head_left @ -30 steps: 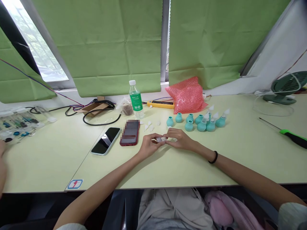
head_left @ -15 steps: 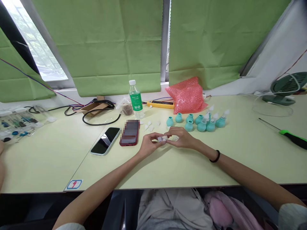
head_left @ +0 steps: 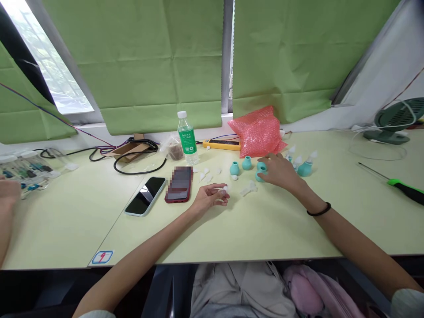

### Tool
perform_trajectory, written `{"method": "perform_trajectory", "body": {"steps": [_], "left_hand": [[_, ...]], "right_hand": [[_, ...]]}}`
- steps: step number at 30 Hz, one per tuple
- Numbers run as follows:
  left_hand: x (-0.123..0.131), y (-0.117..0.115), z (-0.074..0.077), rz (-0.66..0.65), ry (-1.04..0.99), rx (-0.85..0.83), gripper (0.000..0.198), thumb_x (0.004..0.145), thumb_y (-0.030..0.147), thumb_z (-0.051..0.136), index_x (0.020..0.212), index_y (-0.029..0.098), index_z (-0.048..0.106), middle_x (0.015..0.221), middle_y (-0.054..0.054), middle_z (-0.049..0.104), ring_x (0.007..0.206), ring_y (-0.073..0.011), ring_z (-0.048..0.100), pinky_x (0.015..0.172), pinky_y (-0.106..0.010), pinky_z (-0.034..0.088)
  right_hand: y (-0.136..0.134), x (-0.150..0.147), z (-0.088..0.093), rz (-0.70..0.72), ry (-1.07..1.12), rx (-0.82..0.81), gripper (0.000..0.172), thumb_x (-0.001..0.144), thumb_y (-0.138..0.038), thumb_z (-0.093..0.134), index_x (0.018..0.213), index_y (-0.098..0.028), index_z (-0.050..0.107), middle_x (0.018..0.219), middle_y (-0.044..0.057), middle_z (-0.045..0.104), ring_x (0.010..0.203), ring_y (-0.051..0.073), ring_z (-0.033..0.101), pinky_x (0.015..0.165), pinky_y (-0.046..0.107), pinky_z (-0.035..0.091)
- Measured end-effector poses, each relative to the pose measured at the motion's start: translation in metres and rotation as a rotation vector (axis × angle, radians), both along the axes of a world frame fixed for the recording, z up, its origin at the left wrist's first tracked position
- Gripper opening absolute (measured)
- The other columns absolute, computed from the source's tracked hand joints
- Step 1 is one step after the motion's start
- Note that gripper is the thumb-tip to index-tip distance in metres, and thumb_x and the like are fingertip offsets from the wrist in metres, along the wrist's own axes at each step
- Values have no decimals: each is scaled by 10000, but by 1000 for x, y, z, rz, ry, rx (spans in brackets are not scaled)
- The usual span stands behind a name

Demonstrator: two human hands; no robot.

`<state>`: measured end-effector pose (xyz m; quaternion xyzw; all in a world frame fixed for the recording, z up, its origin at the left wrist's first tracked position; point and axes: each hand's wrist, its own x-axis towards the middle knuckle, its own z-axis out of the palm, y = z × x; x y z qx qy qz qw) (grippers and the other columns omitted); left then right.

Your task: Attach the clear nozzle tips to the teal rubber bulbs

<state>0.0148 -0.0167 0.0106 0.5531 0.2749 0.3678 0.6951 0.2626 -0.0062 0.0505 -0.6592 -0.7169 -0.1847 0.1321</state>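
The left hand is pinching a small, white, smooth-looking piece between thumb and forefinger, above the worktop, a flat, pale yellow-green surface with a dull sheen. The right hand reaches over the cluster of teal bulbs, its fingers curved around the nearest bulb; whether they have closed on it, one cannot tell. The bulbs are matt and round-bellied, each drawn in to a short neck. Two uncapped ones stand just left of this hand, while at its right a bulb carries a cloudy, pointed tip. Between the hands lie translucent, irregular scraps, and more whitish pieces are scattered beside the red-cased phone. Behind the bulbs slumps a pink bag of bubbly, crinkled plastic, and farther left stands a clear bottle with a green label.
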Motion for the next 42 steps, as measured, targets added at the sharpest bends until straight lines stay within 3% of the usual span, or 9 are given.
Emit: {"method": "perform_trajectory", "body": {"steps": [3, 6, 14, 18, 21, 24, 30, 37, 42], "left_hand": [[0, 0, -1, -8, 2, 6, 375, 632, 242, 621, 968, 102, 529, 745, -75, 595, 616, -115, 554, 648, -307, 459], [0, 1, -2, 10, 9, 10, 373, 608, 218, 639, 949, 100, 543, 737, -66, 591, 606, -112, 550, 636, -298, 460], [0, 0, -1, 67, 25, 27, 355, 576, 199, 655, 914, 127, 573, 690, -19, 559, 597, -92, 516, 604, -271, 463], [0, -1, -1, 85, 27, 46, 353, 563, 203, 662, 900, 135, 583, 675, -2, 534, 603, -83, 491, 606, -269, 465], [0, -1, 0, 95, 22, 49, 357, 557, 213, 665, 896, 135, 585, 679, -2, 532, 603, -81, 484, 611, -272, 464], [0, 0, 0, 71, 15, 17, 363, 570, 228, 659, 908, 127, 571, 669, -12, 541, 587, -86, 492, 593, -270, 458], [1, -2, 2, 52, 26, -5, 273, 643, 332, 589, 766, 88, 584, 624, -39, 548, 561, -88, 497, 546, -236, 436], [0, 0, 3, 140, 19, 1, 364, 558, 284, 663, 879, 126, 598, 800, -53, 593, 701, -122, 533, 666, -281, 448], [2, -4, 2, 212, 170, 249, 308, 566, 283, 651, 830, 127, 619, 852, -68, 611, 798, -169, 540, 728, -288, 432]], "right_hand": [[3, 5, -7, -61, -18, -182, 380, 649, -283, 482, 1012, -175, 510, 898, 104, 547, 812, 247, 499, 575, 287, 356], [6, 7, -9, -63, 2, -249, 366, 639, -221, 475, 1002, -185, 502, 875, 86, 563, 800, 222, 511, 550, 251, 327], [10, 10, -10, -15, 111, -262, 221, 590, -344, 514, 728, -172, 530, 785, 59, 560, 704, 187, 519, 483, 223, 302], [10, 8, -9, 49, 163, -179, 217, 559, -352, 544, 679, -172, 523, 766, 47, 556, 692, 178, 518, 512, 231, 328], [7, 0, -7, 151, 234, -65, 194, 556, -320, 553, 666, -169, 501, 737, 38, 562, 669, 170, 518, 544, 245, 356], [-1, -17, -7, 373, 369, 26, 173, 582, -268, 540, 714, -172, 485, 761, 31, 576, 678, 154, 526, 603, 253, 386], [-24, -55, -14, 687, 555, 4, 220, 616, -259, 527, 812, -170, 485, 759, 33, 558, 665, 135, 507, 590, 248, 401], [-35, -72, -25, 774, 850, -200, 246, 651, -254, 527, 879, -180, 469, 794, 20, 528, 700, 117, 496, 615, 243, 423], [-30, -72, -33, 738, 1142, -256, 265, 669, -313, 545, 873, -182, 439, 793, 29, 531, 721, 131, 515, 611, 254, 430]]}}
